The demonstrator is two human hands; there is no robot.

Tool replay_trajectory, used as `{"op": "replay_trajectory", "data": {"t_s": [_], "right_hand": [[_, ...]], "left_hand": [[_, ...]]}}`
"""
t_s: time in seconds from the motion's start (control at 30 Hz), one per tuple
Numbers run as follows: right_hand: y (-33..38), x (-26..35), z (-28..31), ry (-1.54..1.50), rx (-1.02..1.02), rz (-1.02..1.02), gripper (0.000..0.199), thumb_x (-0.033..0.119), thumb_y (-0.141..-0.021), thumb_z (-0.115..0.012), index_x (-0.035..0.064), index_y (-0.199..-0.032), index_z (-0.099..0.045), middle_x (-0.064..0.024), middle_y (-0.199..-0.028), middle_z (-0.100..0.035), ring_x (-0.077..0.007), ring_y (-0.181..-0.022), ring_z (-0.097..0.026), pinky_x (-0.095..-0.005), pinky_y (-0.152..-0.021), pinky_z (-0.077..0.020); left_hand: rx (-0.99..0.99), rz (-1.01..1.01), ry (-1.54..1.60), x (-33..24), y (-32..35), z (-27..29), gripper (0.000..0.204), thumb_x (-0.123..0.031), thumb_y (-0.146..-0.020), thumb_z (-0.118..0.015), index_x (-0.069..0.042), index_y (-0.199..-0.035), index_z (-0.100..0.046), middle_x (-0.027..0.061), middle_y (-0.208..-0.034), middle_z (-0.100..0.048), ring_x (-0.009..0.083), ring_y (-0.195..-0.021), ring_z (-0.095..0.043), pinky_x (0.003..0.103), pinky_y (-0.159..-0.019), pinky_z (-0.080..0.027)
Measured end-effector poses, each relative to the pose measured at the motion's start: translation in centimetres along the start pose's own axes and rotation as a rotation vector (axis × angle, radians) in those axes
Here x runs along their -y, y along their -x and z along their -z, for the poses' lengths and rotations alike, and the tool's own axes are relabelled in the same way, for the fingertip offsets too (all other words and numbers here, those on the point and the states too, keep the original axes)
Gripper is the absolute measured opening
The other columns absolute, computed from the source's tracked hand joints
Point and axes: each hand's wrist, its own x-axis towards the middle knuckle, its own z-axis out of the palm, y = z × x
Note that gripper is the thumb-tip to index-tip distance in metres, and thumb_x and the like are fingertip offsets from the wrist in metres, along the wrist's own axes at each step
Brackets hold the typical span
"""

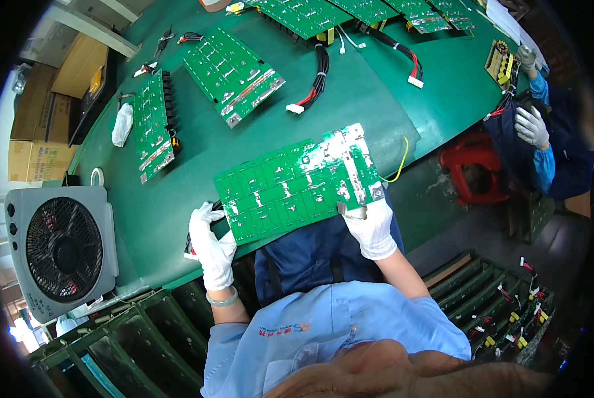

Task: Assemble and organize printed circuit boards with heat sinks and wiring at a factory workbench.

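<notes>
A large green circuit board (280, 202), solder side up, is held slightly tilted over the table's near edge. My left hand (211, 247), in a white glove, grips the board's left end; its fingertips are partly hidden. Beside that hand, a cable with a white plug (190, 254) hangs partly out of sight. At the lower right corner my gloved right hand (372, 229) is closed on the board, its fingers partly underneath. Shiny solder covers the board's right part. From the right end a yellow wire (404, 159) curves out.
More green boards (234, 76) (153, 126) lie on the green table (350, 99), with a black cable bundle (320, 76). A box fan (65, 249) stands at left. Racks (131, 345) flank me. At right, a co-worker's gloved hand (531, 126) is near a red stool (473, 169).
</notes>
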Motion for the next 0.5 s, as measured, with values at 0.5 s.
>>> {"op": "replay_trajectory", "data": {"t_s": [0.5], "right_hand": [[3.2, -1.7, 0.5, 0.074, -0.075, 0.073, 0.042, 0.011, -0.074, -0.077, 0.0012, -0.112, -0.062, -0.0175, -0.109, -0.064, -0.0371, -0.093, -0.064, -0.043, -0.078, -0.0512]], "left_hand": [[-0.005, -0.027, -0.076, -2.7, 1.2, -0.7, 0.043, -0.01, -0.062, -0.079, -0.003, -0.099, -0.059, 0.0173, -0.118, -0.059, 0.0342, -0.118, -0.053, 0.046, -0.109, -0.031]]}}
